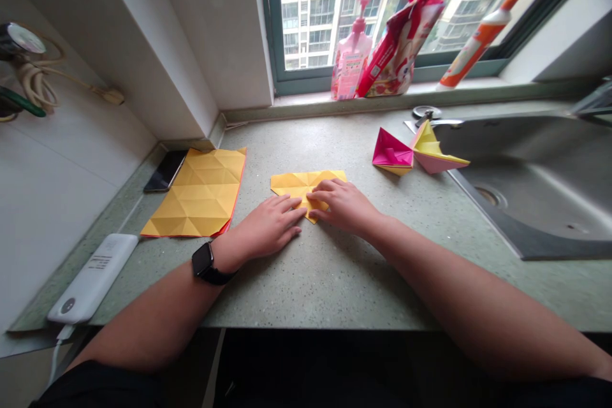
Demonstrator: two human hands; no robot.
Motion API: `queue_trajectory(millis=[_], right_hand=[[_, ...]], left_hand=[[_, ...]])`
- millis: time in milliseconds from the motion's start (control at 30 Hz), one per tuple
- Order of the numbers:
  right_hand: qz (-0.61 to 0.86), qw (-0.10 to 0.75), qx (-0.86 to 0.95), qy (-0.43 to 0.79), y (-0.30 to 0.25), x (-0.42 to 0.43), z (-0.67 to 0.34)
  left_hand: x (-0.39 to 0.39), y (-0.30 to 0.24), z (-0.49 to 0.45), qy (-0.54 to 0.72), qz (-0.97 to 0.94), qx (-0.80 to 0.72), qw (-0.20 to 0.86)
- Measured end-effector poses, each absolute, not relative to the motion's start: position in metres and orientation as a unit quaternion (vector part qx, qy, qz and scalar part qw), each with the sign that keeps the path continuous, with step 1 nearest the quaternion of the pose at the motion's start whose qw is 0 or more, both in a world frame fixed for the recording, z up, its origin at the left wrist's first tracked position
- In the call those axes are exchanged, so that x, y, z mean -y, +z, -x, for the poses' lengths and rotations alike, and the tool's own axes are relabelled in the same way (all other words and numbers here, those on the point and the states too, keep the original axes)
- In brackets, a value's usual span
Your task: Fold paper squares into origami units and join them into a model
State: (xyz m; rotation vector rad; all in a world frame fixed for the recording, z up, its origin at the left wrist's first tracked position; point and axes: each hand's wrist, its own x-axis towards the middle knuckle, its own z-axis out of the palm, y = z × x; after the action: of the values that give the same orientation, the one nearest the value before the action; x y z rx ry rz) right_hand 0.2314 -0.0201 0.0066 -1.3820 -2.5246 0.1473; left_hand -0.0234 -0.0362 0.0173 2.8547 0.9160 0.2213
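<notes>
A folded sheet of yellow origami paper lies flat on the countertop, its lower edge coming to a point and crease lines across it. My left hand, with a black watch on its wrist, rests at the paper's lower left edge, fingers stretched out. On the paper's right part my right hand presses down, fingers bent but apart. Part of the paper is hidden under both hands. Left of them lie creased yellow sheets with a red underside showing at the edge.
A magenta folded paper piece and a yellow and pink one stand beside the steel sink. A phone and white power bank lie at left. On the sill are a pink pump bottle, red bag and orange-white bottle.
</notes>
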Motion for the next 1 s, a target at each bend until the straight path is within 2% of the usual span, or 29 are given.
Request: queue_trajectory(millis=[333, 833, 1000], right_hand=[[0.463, 0.137, 0.873, 0.067, 0.007, 0.019, -0.235], [0.458, 0.132, 0.878, 0.049, 0.005, 0.018, -0.235], [0.456, 0.128, 0.879, 0.05, 0.004, 0.017, -0.236]], left_hand=[[0.032, 0.029, 0.032, -0.034, -0.944, -0.31, 0.111], [0.036, 0.03, 0.028, 0.025, -0.953, -0.279, 0.112], [0.029, 0.032, 0.032, 0.048, -0.932, -0.348, 0.092]])
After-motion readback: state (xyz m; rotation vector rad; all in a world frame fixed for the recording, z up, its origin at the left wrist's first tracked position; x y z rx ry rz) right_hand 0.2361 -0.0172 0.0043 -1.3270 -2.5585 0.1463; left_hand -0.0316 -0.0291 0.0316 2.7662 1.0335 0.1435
